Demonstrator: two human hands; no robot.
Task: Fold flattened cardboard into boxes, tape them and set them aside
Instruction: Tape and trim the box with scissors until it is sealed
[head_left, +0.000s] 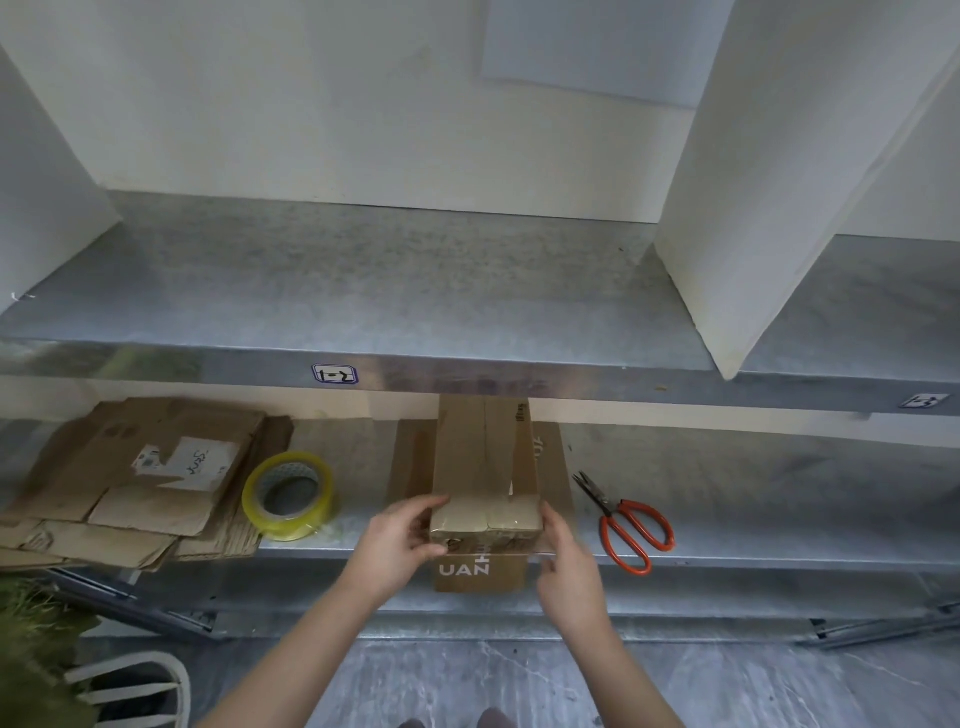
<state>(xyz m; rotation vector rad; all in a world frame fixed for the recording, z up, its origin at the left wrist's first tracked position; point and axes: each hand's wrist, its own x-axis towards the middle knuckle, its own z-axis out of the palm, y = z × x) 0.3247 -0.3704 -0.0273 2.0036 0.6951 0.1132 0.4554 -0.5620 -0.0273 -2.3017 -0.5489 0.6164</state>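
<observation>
On the lower shelf (727, 540) of a metal rack, the left grip (400, 540) holds the near left corner of a brown cardboard box (485, 467), thumb laid over the top edge and fingers curled round the side and front. The right grip (566, 566) lies against the near right corner, fingers running along the box's side and thumb turned toward the front face; it is blurred, so whether it clasps the box or only presses on it cannot be told. The box is folded up, with glossy clear tape over its near end and along the top seam. It lies lengthwise toward twelve o'clock, its far end under the upper shelf (363, 291) and its near end, printed with the letters "UAN", reaching past the lower shelf's front edge. It lies over a flat cardboard sheet (553, 457). At nine o'clock from the box lies a roll of clear yellowish tape (288, 496), and beyond it a stack of flattened cardboard (130, 478). At three o'clock lie orange-handled scissors (628, 525), blades toward eleven o'clock. A label (335, 374) sits on the upper shelf's front lip.
</observation>
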